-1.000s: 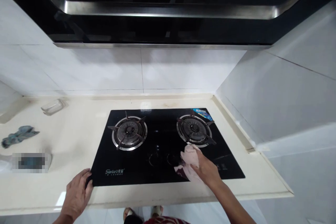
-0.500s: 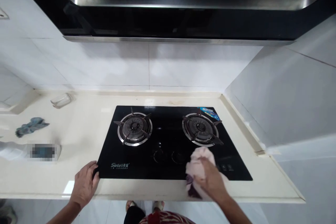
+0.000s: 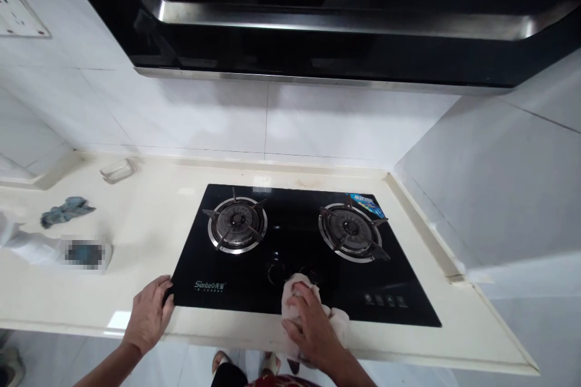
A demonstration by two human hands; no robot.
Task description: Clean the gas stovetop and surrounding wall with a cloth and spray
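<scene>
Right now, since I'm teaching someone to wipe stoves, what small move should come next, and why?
Probably slide the cloth a little left along the front of the cooktop. It is bunched under the right hand at the front edge, and the way left looks unobstructed up to the left hand at the front-left corner.

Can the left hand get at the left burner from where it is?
Probably yes: the left hand rests at the near left corner of the stove, and nothing stands between it and the left burner.
</scene>
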